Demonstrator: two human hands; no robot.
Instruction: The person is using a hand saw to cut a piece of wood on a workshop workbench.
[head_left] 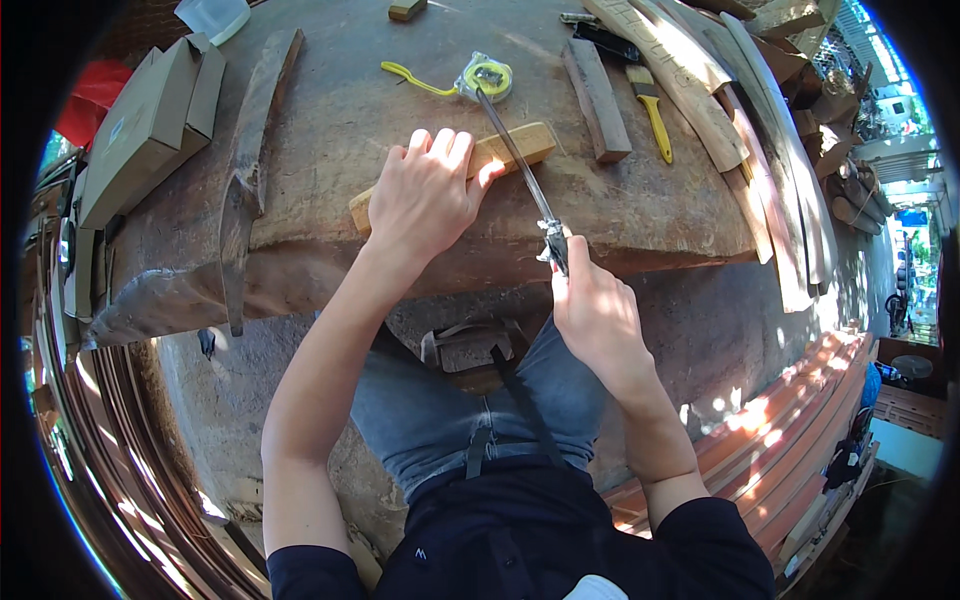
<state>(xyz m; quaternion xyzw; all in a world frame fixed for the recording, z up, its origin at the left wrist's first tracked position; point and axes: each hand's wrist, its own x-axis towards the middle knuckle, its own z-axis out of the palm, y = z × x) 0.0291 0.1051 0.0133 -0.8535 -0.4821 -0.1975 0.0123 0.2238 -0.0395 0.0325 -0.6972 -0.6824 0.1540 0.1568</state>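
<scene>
Dressed in Dark Navy and Faded Blue

I saw a navy shirt (480, 525), short in the sleeves (722, 545). A small white mark (420, 553) sat left of the front buttons (511, 561). Farther off were faded jeans (412, 415), black straps (527, 405) lying over them.

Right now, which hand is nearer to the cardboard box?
The left. The left hand holds the wood block, to the right of the cardboard box; the right hand, gripping the metal tool, is farther right.
</scene>
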